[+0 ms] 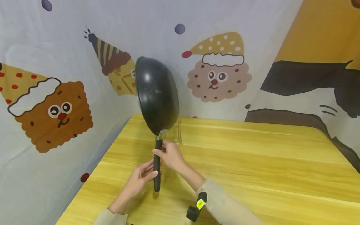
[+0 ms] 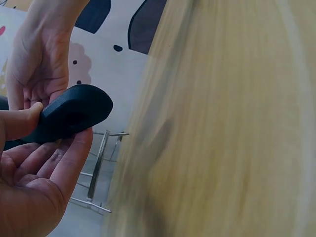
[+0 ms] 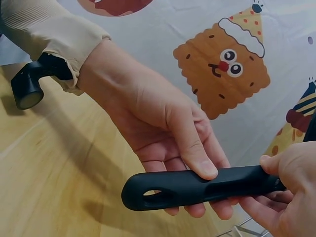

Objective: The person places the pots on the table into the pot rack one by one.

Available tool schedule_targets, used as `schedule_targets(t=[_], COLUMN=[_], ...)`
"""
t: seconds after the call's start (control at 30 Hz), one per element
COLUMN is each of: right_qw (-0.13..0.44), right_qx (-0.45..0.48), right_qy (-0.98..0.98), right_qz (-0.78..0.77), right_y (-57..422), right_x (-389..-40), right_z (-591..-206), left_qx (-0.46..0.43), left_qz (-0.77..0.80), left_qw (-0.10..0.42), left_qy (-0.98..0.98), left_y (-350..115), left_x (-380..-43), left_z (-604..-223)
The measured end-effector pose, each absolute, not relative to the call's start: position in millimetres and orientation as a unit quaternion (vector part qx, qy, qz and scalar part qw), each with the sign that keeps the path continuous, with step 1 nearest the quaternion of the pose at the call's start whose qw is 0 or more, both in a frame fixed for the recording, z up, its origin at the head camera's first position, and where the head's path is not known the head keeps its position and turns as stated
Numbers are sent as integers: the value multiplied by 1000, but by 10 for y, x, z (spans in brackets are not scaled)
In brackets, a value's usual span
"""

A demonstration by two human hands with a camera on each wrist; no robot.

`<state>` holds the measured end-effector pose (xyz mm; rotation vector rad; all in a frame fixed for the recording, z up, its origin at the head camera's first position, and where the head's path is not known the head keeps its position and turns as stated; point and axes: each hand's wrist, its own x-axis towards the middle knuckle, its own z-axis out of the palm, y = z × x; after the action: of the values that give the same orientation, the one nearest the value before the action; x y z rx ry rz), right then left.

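A black wok (image 1: 156, 90) is held up on its side over the far left of the table, its dark rounded outside showing in the head view. Its long black handle (image 1: 157, 175) points down toward me. My left hand (image 1: 139, 178) grips the handle's lower half, thumb on one side and fingers curled beneath. Nearer the wok's bowl, my right hand (image 1: 172, 154) pinches the handle between thumb and fingers. The handle's end, with its hanging hole, sticks out past my left hand (image 3: 168, 118) in the right wrist view. A wire rack (image 2: 98, 168) stands behind, partly hidden by the wok.
The wooden table (image 1: 253, 162) runs out to the right, its back edge against a cloth backdrop (image 1: 157, 25) with printed cartoon cookies. Another cloth side closes in at the left. A black wrist camera (image 1: 197, 207) is strapped at my right sleeve.
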<state>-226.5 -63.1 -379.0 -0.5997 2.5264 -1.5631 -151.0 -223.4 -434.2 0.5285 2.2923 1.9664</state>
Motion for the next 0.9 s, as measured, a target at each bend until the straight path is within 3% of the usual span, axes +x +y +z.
schedule_targets(t=[0.67, 0.9], right_qw=[66, 118], right_qx=[-184, -178], right_qy=[819, 797], right_qz=[-539, -565], right_y=[-768, -764], right_x=[-2284, -2304], right_z=[-4126, -4151], left_qx=[143, 124], left_qz=[640, 619], left_qw=[100, 110], left_qy=[748, 767], left_y=[-2356, -2476], left_x=[-1492, -1523], left_z=[-4433, -4376])
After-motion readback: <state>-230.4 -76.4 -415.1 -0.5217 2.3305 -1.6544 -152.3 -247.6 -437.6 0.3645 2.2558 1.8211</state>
